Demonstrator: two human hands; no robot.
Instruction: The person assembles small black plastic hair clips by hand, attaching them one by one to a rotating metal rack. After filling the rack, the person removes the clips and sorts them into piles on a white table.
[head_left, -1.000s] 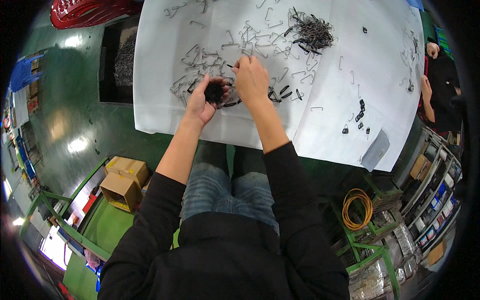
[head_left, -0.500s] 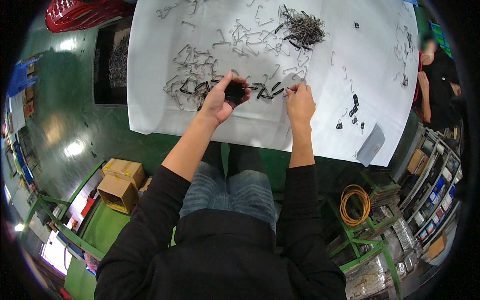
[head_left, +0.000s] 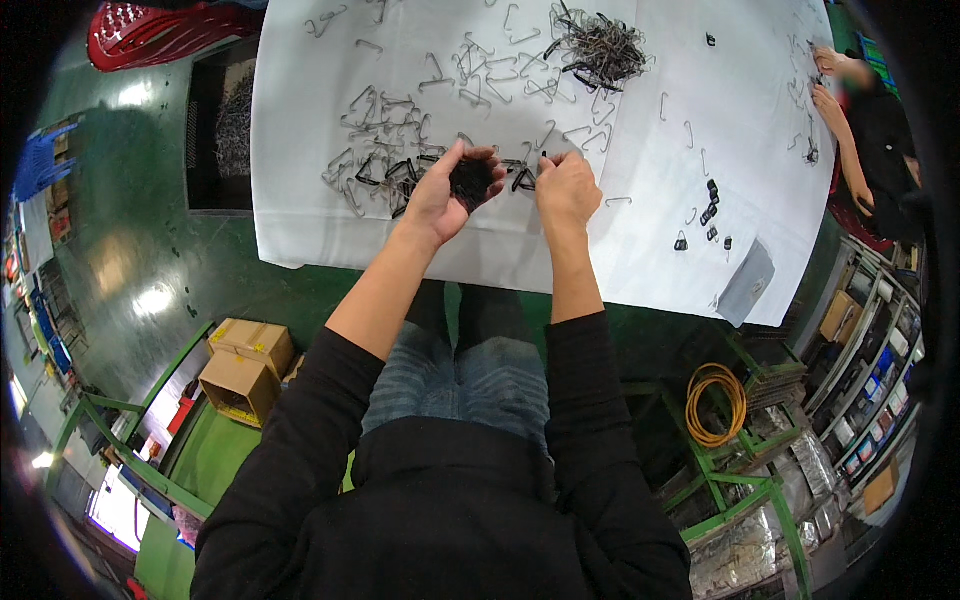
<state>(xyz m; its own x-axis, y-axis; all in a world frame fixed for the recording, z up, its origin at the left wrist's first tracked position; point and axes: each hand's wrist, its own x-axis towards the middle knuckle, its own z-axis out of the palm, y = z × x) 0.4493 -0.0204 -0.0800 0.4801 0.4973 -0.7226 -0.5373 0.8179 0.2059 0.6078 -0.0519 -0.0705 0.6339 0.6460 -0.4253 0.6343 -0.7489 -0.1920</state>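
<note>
My left hand [head_left: 432, 205] is cupped, fingers curled round a clump of small black pieces [head_left: 472, 182] whose exact kind is too small to make out. Close by on its right, my right hand [head_left: 568, 190] has thumb and fingers pinched together, a small black piece [head_left: 543, 156] showing at the tips. On the white tabletop [head_left: 480, 250] between the hands lie black-sleeved wire hooks [head_left: 523, 181]. Bare bent wire hooks [head_left: 385, 115] are scattered beyond and left of my left hand. A single wire hook [head_left: 618, 200] lies right of my right hand.
A dense heap of wire hooks [head_left: 605, 52] sits at the far middle. Several black-ended pieces [head_left: 709, 212] and a grey sheet [head_left: 745, 283] lie toward the right. Across the right edge, another person's hands [head_left: 826, 85] handle hooks. Cardboard boxes [head_left: 245, 365] stand below left.
My right hand has moved left, closer to my left hand, uncovering the single wire hook. My left hand stays nearly still. The other person's hands have reached onto the table.
</note>
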